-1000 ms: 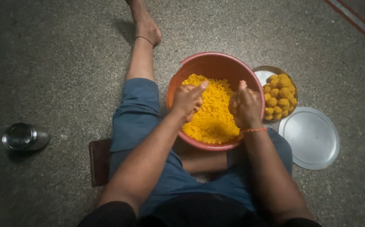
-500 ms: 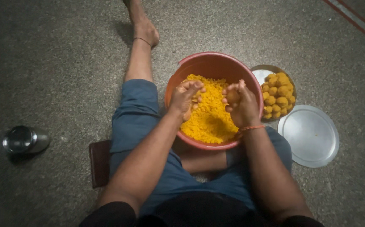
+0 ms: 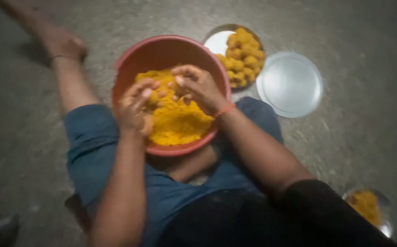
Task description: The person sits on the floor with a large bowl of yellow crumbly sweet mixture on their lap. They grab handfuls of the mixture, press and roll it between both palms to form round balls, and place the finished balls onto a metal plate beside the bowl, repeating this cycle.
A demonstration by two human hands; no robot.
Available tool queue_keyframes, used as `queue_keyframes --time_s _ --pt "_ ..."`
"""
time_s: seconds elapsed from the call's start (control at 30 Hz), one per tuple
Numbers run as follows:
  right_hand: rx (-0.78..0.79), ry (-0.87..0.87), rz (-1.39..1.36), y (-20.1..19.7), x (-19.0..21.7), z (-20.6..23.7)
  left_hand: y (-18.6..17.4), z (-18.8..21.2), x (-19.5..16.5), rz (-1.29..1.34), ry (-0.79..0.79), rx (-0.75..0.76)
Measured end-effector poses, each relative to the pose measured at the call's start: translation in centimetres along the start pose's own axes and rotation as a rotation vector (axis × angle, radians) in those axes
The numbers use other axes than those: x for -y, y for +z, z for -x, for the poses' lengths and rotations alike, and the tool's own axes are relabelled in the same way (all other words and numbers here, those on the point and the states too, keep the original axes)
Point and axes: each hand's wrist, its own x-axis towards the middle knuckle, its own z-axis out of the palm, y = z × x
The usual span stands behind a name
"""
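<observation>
A person sits on a grey floor [image 3: 354,151] with a round reddish bowl [image 3: 162,52] between their legs. The bowl holds a heap of crumbly yellow mixture [image 3: 178,121]. Both hands are over it, close together. The left hand [image 3: 137,107] is cupped with its fingers curled around a small lump of the mixture. The right hand [image 3: 198,87], with an orange thread at the wrist, bends its fingers toward that lump. To the far right of the bowl, a metal plate [image 3: 217,41] carries yellow balls [image 3: 244,59]. Just right of it lies a flat steel lid [image 3: 290,84]. The picture is blurred.
</observation>
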Motion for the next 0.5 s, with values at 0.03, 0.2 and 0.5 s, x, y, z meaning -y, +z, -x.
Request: queue_keyframes --time_s 0.03,0.2,0.5 --pt "0.005 -0.01 -0.01 -0.2 0.2 -0.5 -0.6 -0.4 0.0 -0.002 -0.013 -0.084" --pt "0.127 0.049 0.091 -1.2 0.4 -1.3 1.1 -2.0 -0.1 0.004 -0.021 -0.137" --pt "-0.013 -0.198 0.247 -2.9 2.2 -3.0 5.4 -1.0 -3.3 0.122 0.073 0.149"
